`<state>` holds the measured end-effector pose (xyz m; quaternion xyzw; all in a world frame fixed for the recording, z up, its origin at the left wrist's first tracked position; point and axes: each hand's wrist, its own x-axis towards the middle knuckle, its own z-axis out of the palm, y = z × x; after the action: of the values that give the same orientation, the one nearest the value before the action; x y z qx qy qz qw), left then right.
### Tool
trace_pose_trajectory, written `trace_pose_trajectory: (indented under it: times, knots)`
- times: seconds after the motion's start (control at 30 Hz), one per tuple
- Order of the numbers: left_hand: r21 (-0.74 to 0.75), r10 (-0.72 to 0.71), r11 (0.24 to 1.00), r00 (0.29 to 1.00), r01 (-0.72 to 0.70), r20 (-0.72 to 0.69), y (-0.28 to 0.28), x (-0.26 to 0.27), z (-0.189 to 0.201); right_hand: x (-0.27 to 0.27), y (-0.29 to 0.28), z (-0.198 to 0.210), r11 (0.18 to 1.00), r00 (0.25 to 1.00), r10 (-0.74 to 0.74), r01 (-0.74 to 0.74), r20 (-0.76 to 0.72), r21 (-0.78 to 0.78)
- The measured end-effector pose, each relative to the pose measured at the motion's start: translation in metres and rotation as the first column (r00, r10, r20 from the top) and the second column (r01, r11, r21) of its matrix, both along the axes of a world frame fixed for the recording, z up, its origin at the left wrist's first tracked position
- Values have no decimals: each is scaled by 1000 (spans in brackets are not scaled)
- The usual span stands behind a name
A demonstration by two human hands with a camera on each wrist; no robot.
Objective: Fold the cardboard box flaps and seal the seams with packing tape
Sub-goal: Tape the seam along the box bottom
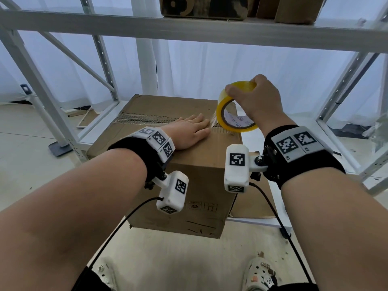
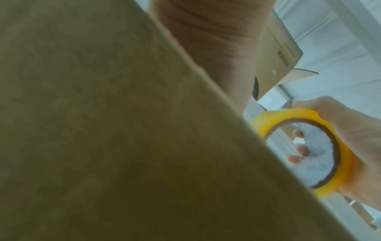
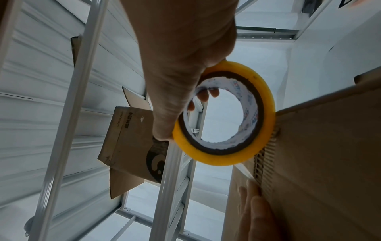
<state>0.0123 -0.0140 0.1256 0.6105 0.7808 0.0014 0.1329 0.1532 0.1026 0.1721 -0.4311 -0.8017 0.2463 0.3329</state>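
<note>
A brown cardboard box [image 1: 195, 171] stands on a low shelf, its top flaps folded shut with a torn seam running across. My left hand [image 1: 192, 131] lies flat on the top, fingers straight, pressing near the seam's right end. My right hand [image 1: 255, 99] grips a yellow roll of packing tape [image 1: 230, 114] just above the box's right edge, fingers hooked through the core. A clear strip of tape [image 1: 214, 120] runs from the roll down to the box by my left fingertips. The roll [image 3: 224, 114] shows in the right wrist view and the roll [image 2: 294, 150] in the left wrist view.
A white metal shelving frame [image 1: 189, 30] surrounds the box, with an upper shelf holding more cardboard boxes [image 1: 205, 7]. Another flat piece of cardboard [image 1: 252, 198] lies right of the box. My feet in light clogs [image 1: 260, 271] stand on the pale floor below.
</note>
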Motion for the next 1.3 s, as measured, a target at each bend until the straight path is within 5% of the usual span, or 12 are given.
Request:
trace_pose_trajectory:
  times: [0.4,0.67,1.03,1.3]
  knots:
    - [-55,243,968,969,-245,-32,-42,-36,3,0,-2,2,999,1000,11,-12,-11,-45]
    - [-58,58,997,998,-59,-25,10,19,6,5,4,1,999,1000,13,-13,-17,-34]
    - [-4,71,997,997,-71,5,9,15,-2,10,9,14,987,990,-47,26,130,156]
    - [-52,101,993,994,-103,-42,15,27,4,26,18,-1,997,993,-81,80,82,18]
